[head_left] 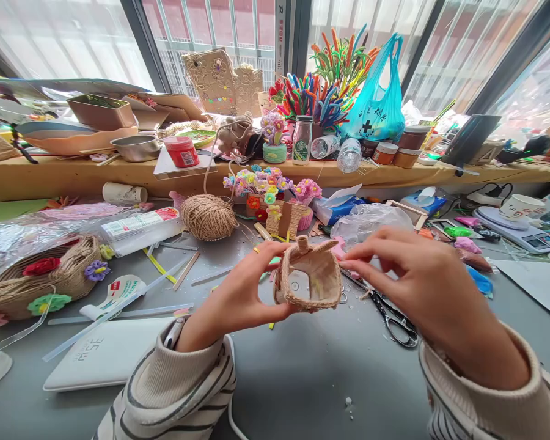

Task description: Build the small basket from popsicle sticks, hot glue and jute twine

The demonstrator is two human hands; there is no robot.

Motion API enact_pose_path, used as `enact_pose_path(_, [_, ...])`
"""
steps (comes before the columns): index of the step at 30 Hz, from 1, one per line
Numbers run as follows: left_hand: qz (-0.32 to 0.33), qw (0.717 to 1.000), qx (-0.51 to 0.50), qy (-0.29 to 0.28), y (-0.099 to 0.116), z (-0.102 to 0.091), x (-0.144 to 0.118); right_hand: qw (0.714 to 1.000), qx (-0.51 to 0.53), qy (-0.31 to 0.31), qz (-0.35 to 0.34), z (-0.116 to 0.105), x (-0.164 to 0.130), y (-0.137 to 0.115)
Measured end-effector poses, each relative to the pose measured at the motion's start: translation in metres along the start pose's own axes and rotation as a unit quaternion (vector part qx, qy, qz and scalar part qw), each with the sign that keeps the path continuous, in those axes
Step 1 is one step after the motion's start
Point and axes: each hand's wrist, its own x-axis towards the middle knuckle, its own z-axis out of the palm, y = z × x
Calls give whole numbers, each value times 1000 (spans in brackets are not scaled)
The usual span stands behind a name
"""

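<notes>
left hand (242,293) grips twine basket (308,278) | right hand (421,287) pinches rim | scissors (394,318) beneath

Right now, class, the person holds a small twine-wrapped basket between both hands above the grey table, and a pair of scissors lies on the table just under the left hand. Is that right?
Not quite. The small twine-wrapped basket is held between the left hand and right hand above the grey table, but the scissors lie under the right hand, not the left. The head view shows this.
</notes>
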Motion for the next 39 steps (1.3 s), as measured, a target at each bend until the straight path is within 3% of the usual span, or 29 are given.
enact_pose_path(5, [31, 994, 100, 15, 9, 1, 0, 996, -8, -49, -69, 28, -4, -22])
enact_pose_path(9, [31, 989, 142, 29, 15, 3, -3, 997, -20, -38, -70, 38, -7, -29])
enact_pose_path(34, [59, 984, 160, 45, 20, 7, -7, 995, 26, 40, -90, 42, -9, -35])
enact_pose_path(39, [64, 984, 160, 41, 21, 6, -8, 996, 16, 17, -88, 39, -11, -36])
